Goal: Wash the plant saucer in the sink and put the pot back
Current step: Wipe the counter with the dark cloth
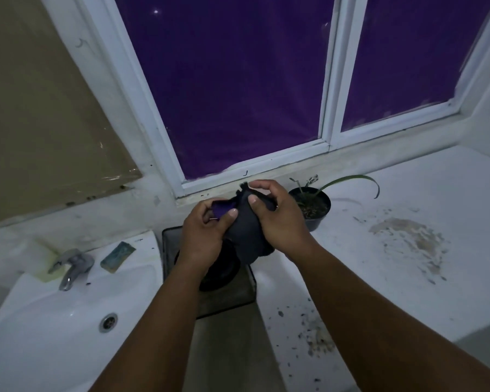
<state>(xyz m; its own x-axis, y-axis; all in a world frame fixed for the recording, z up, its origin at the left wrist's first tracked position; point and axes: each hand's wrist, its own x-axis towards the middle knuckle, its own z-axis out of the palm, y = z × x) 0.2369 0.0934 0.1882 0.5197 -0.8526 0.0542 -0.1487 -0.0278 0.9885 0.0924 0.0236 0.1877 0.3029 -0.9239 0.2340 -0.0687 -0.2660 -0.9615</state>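
White worktop at 3 o'clock, soil-stained and gritty; white sink at 8 o'clock, tap behind it; mesh tray between them, dark saucer lying in it, partly hidden by the left wrist; potted plant on the worktop at 1 o'clock, just beside the right hand; left hand and right hand both pinching a dark cloth above the saucer. Judgement: drying step; next, wipe saucer, then reseat pot.
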